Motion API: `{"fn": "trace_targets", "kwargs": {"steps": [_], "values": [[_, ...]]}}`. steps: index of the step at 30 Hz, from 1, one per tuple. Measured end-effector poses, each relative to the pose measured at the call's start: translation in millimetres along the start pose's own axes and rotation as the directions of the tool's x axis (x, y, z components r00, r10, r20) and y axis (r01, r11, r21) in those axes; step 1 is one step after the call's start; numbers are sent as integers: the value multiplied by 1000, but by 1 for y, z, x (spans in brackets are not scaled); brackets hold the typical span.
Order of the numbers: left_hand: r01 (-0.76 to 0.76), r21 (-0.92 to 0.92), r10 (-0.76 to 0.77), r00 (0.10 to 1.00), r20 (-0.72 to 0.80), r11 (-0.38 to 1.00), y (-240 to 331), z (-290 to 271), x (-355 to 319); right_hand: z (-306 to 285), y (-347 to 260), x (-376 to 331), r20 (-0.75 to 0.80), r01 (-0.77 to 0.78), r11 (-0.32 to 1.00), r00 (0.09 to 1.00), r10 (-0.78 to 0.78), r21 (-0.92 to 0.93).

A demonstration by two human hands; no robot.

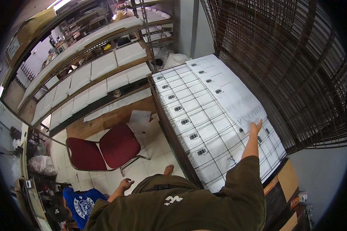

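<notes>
A wide white printed sheet (243, 101) with dark square marks and handwriting lies along the right part of a wire rack (219, 138). My right hand (255, 128) grips the near edge of this sheet, its arm stretched out over the rack. Beneath the wires, more white printed sheets (186, 111) with rows of small dark marks show through. My left hand (126, 183) hangs low beside my body, holding nothing, its fingers loosely apart.
Upright stacked wire racks (281, 65) rise along the right. A red chair (117, 148) stands on the tiled floor to the left. Long shelves with white paper stacks (104, 69) run behind it. At lower left is a person in a blue shirt (83, 206).
</notes>
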State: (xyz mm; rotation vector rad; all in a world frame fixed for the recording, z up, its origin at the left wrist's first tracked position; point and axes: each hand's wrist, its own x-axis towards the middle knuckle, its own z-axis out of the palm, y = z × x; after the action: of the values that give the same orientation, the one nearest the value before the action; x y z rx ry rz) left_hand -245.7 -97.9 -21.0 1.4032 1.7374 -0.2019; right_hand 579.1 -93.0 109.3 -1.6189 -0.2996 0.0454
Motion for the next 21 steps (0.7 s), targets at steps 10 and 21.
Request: {"fn": "trace_targets", "kwargs": {"steps": [10,21], "values": [[47,75,-46,999,-16,996,-47,38,-57,56,-64,-90,-76,371,871,907,-414,-321],[65,-344,-152,961,-233,937,-111,62,-118,205,-111,-374,850,116,944,411,-329,309]]}}
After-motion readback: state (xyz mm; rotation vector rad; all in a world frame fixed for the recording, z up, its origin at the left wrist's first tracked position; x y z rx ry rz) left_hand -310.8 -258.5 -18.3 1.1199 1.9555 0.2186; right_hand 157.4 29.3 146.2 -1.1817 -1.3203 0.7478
